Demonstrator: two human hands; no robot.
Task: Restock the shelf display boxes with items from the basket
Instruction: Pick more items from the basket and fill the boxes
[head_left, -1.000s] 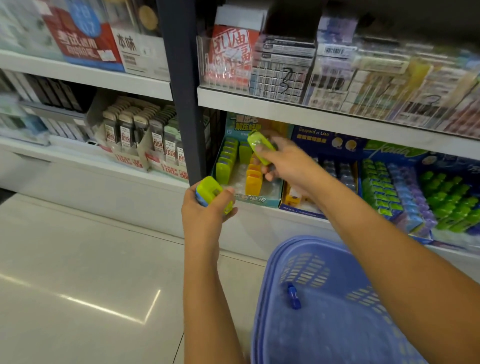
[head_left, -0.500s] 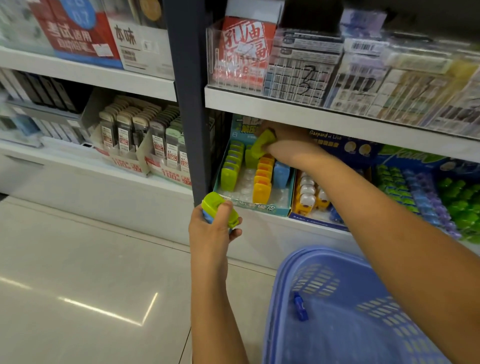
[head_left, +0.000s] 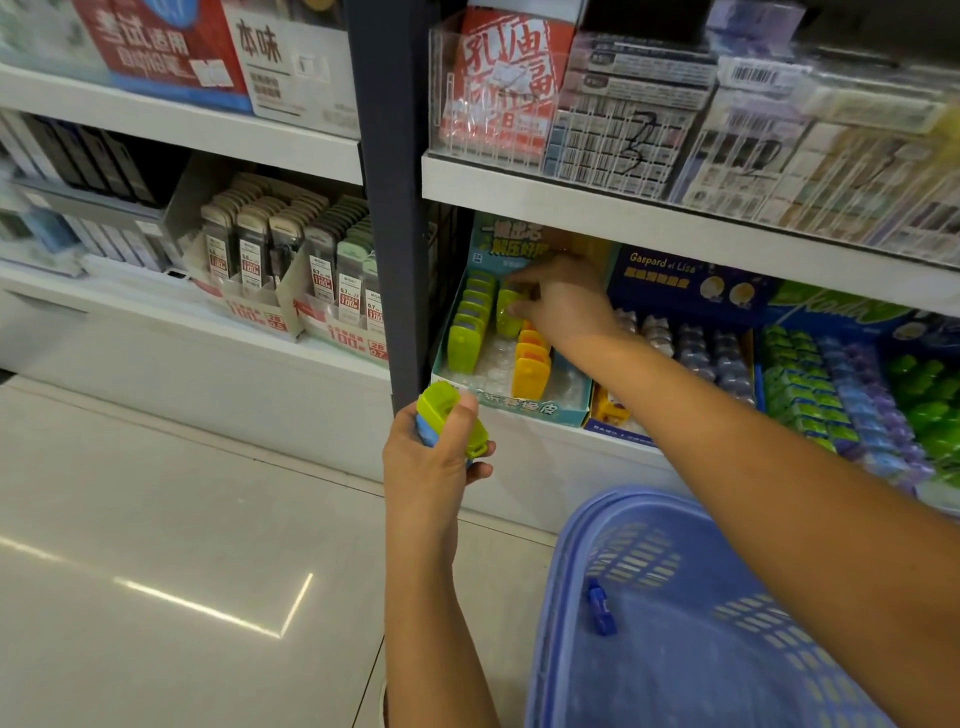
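Observation:
A teal display box (head_left: 524, 410) sits on the low shelf, with a row of green erasers at its left and orange ones (head_left: 531, 366) in its middle row. My right hand (head_left: 563, 301) reaches into the box, fingers pinched on a green eraser (head_left: 508, 312) at the back of the middle row. In front of the shelf my left hand (head_left: 434, 457) is shut on a small stack of erasers (head_left: 451, 415), green on top and blue beneath. The blue basket (head_left: 649, 613) stands at lower right, a small blue clip on its wall.
A dark upright post (head_left: 392, 208) stands just left of the display box. Boxes of pencil leads (head_left: 291, 270) fill the left shelf. More blue display boxes (head_left: 691, 291) with green and purple items run to the right. Pale tiled floor (head_left: 156, 571) spreads at lower left.
My right hand has carried the green eraser from in front of the box to the back of the middle row and lowered it in. My left hand has held its erasers steady.

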